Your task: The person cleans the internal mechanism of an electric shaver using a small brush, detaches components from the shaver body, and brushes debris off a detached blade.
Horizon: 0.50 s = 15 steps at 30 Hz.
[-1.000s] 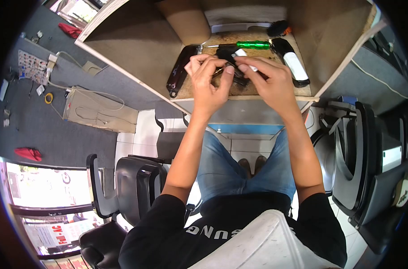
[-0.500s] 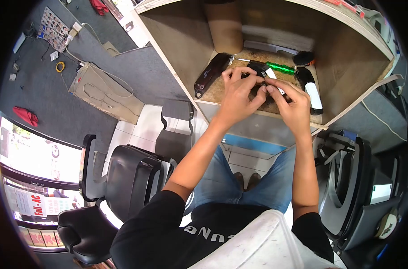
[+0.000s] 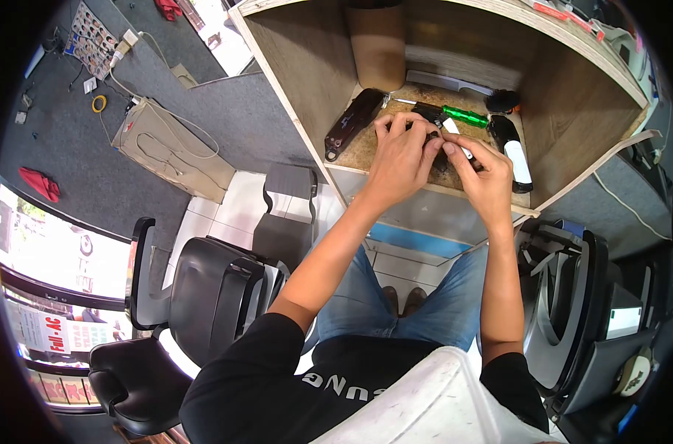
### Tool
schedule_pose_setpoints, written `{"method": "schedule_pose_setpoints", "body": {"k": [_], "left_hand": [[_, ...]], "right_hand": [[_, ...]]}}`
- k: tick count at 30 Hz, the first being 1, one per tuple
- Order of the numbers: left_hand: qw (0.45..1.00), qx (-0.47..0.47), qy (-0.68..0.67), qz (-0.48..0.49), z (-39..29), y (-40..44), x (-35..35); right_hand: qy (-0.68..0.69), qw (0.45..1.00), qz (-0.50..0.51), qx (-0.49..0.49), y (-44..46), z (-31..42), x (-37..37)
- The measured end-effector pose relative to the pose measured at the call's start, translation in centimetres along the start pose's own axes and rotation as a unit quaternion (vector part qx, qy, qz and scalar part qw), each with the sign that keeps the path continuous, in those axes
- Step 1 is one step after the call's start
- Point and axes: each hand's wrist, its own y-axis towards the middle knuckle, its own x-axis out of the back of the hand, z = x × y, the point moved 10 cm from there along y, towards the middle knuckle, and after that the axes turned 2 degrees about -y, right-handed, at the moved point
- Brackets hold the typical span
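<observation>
Over the wooden shelf, my left hand [image 3: 401, 159] and my right hand [image 3: 486, 172] meet fingertip to fingertip. Between them is a small dark piece [image 3: 434, 136], mostly hidden by the fingers; its kind does not show. My left fingers are curled round it, and my right thumb and forefinger pinch at its side. Just beyond the hands lies a screwdriver with a green handle [image 3: 466, 115]. A dark maroon hair clipper [image 3: 355, 120] rests to the left, and a black-and-white clipper [image 3: 515, 157] to the right. A white-and-black object [image 3: 450, 126] shows partly behind my fingers.
At the back of the shelf are a brown cylinder [image 3: 379, 52], a grey comb [image 3: 444, 80] and a black round brush [image 3: 503, 101]. The cubby's side walls [image 3: 299, 126] flank my hands. Black salon chairs [image 3: 203, 296] stand at my left and right.
My left hand has turned slightly, its fingers folding further over the small dark piece. My right fingertips have shifted a little beside it. The camera view has moved slightly.
</observation>
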Motion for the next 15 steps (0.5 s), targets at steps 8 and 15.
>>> {"method": "schedule_pose_setpoints", "body": {"k": [8, 15], "left_hand": [[1.000, -0.005, 0.013, -0.005, -0.32, 0.19, 0.22], [1.000, -0.009, 0.015, -0.015, -0.73, 0.51, 0.33]], "right_hand": [[-0.003, 0.999, 0.000, -0.041, -0.01, -0.44, 0.32], [0.002, 1.000, -0.025, -0.018, -0.03, -0.68, 0.58]]}}
